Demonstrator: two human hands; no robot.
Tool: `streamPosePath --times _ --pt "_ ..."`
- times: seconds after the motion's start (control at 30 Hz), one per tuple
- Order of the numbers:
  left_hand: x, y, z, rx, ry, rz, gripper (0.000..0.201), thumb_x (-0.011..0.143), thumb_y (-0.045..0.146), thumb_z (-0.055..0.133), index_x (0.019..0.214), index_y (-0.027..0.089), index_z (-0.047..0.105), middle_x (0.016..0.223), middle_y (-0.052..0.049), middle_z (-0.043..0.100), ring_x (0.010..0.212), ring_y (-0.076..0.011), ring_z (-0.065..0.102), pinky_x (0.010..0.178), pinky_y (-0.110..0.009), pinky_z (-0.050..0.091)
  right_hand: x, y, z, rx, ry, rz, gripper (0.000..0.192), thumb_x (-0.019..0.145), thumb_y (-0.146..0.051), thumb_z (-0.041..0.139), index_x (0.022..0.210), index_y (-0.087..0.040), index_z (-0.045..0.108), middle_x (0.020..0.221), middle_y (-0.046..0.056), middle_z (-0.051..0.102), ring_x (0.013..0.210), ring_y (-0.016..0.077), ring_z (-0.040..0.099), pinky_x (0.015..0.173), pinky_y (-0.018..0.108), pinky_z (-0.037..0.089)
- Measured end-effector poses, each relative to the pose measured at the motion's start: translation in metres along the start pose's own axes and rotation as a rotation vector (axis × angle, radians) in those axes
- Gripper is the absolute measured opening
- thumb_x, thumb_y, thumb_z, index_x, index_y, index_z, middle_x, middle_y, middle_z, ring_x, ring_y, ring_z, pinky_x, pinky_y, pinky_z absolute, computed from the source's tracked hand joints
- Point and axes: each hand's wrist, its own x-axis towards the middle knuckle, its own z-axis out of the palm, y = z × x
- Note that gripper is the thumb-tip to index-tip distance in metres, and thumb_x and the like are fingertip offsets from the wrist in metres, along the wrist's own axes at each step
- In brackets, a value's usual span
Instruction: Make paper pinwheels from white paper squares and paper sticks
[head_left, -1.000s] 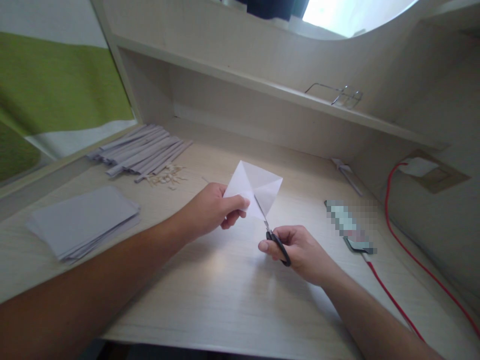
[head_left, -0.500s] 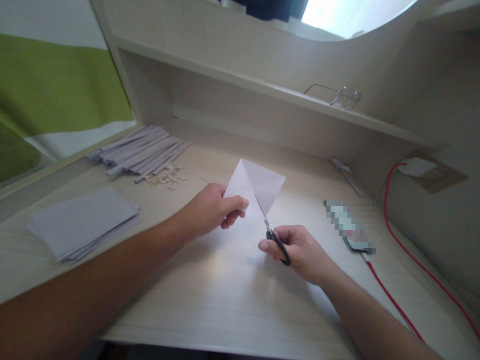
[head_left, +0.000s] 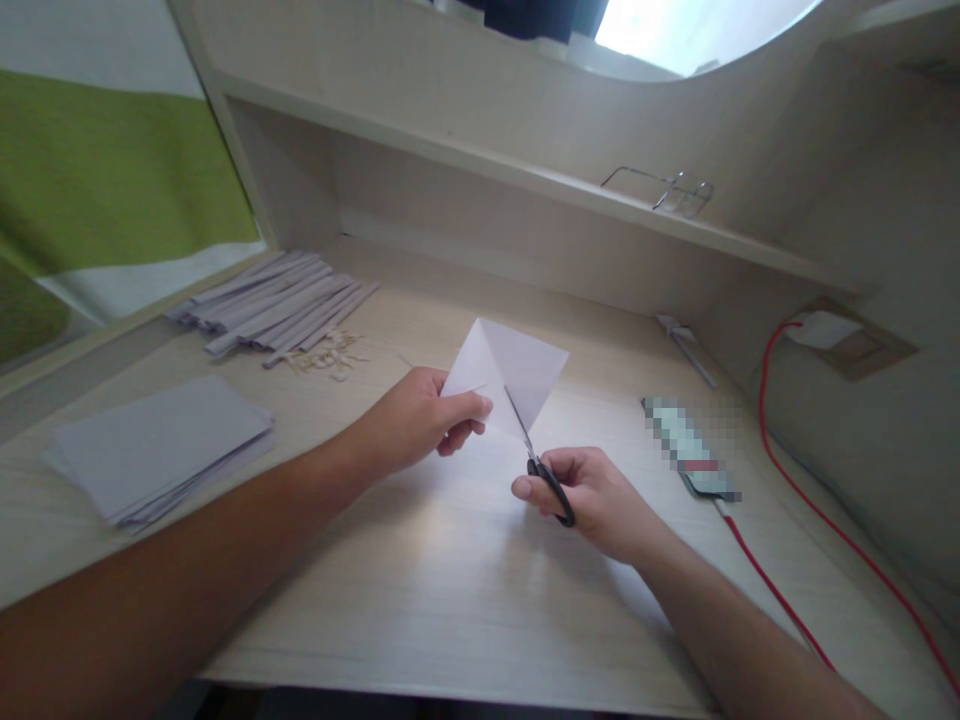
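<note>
1. While the left hand (head_left: 420,425) pinches the folded paper (head_left: 510,375) above the desk (head_left: 450,590), it looks thin, light and bendy.
2. Holding near the edge seems best.
3. The right hand (head_left: 592,495) grips the scissors (head_left: 541,472), blades in the paper.

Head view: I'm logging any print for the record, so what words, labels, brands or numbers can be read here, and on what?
None can be read.
The creased white paper in the left hand: blank.
The scissors in the right hand: no mark visible.
The paper stack and the folded strips: blank.
The flat object on the red cable: blurred out, unreadable.
</note>
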Motion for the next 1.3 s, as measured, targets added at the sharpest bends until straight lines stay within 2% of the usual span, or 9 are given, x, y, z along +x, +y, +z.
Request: streamPosePath --times 0.27,0.43,0.6,0.7,0.8,0.9,1.0,1.2,1.3 --pt "0.005 -0.010 -0.004 0.007 0.080 0.064 0.033 0.082 0.038 0.066 0.058 0.016 0.059 0.050 0.002 0.053 0.048 -0.0113 0.048 0.051 -0.024 0.039 0.000 -0.001 0.001 0.051 -0.027 0.014 0.048 0.079 -0.059 0.076 0.067 -0.018 0.054 0.062 -0.005 0.041 0.057 0.0096 0.033 0.053 0.028 0.022" --pt "0.011 -0.012 -0.013 -0.092 0.333 0.174 0.026 0.080 0.035 0.070 0.065 0.017 0.058 0.061 0.001 0.058 0.057 -0.0121 0.053 0.052 -0.023 0.045 0.000 0.004 -0.001 -0.003 -0.081 0.021 0.049 0.076 -0.058 0.080 0.065 -0.019 0.054 0.057 -0.006 0.041 0.054 0.0093 0.034 0.050 0.027 0.023" --pt "0.014 -0.007 -0.018 -0.160 0.530 0.162 0.027 0.074 0.033 0.075 0.097 0.019 0.071 0.087 -0.002 0.072 0.075 -0.0184 0.067 0.056 -0.025 0.057 0.004 0.007 -0.003 0.056 -0.093 -0.035 0.042 0.073 -0.051 0.085 0.069 -0.018 0.060 0.060 -0.006 0.047 0.056 0.0095 0.040 0.051 0.025 0.028" --pt "0.014 -0.011 -0.016 -0.082 0.474 0.170 0.034 0.073 0.033 0.075 0.104 0.019 0.074 0.096 -0.005 0.075 0.081 -0.0232 0.071 0.061 -0.031 0.061 0.012 0.007 -0.008 0.211 0.196 -0.148 0.036 0.076 -0.048 0.084 0.080 -0.018 0.064 0.065 -0.004 0.055 0.058 0.0101 0.048 0.055 0.025 0.036" --pt "0.010 -0.017 -0.011 0.093 0.240 0.149 0.025 0.072 0.030 0.073 0.093 0.018 0.077 0.083 -0.004 0.075 0.068 -0.0214 0.068 0.057 -0.029 0.057 0.019 0.008 -0.015 0.385 0.495 -0.257 0.036 0.077 -0.046 0.082 0.094 -0.019 0.065 0.069 -0.002 0.063 0.060 0.0131 0.058 0.057 0.025 0.041" --pt "0.003 -0.019 -0.004 0.202 -0.045 0.140 0.011 0.074 0.025 0.069 0.081 0.020 0.076 0.074 -0.001 0.071 0.064 -0.0185 0.065 0.054 -0.024 0.050 0.021 0.010 -0.017 0.438 0.472 -0.264 0.034 0.072 -0.040 0.086 0.092 -0.018 0.070 0.073 0.000 0.067 0.062 0.0132 0.060 0.056 0.025 0.042" --pt "-0.002 -0.016 0.001 0.217 -0.180 0.113 0.005 0.074 0.023 0.069 0.073 0.019 0.071 0.067 0.000 0.065 0.061 -0.0163 0.062 0.051 -0.022 0.044 0.018 0.011 -0.012 0.465 0.364 -0.230 0.026 0.066 -0.032 0.088 0.078 -0.016 0.072 0.070 -0.001 0.065 0.060 0.0113 0.056 0.057 0.024 0.042" --pt "0.000 -0.011 0.007 0.028 -0.021 0.076 0.022 0.080 0.039 0.073 0.086 0.019 0.074 0.082 -0.005 0.073 0.071 -0.0185 0.066 0.061 -0.026 0.051 0.012 0.010 -0.005 0.496 0.334 -0.233 0.020 0.071 -0.032 0.084 0.071 -0.015 0.073 0.064 0.000 0.066 0.058 0.0130 0.057 0.056 0.026 0.044" --pt "0.002 -0.014 0.009 0.027 -0.114 0.011 0.032 0.084 0.050 0.069 0.086 0.018 0.076 0.083 -0.007 0.075 0.074 -0.0208 0.068 0.064 -0.029 0.054 0.013 0.011 -0.004 0.580 0.429 -0.239 0.021 0.073 -0.032 0.084 0.073 -0.015 0.072 0.066 0.001 0.067 0.059 0.0127 0.057 0.057 0.025 0.044"
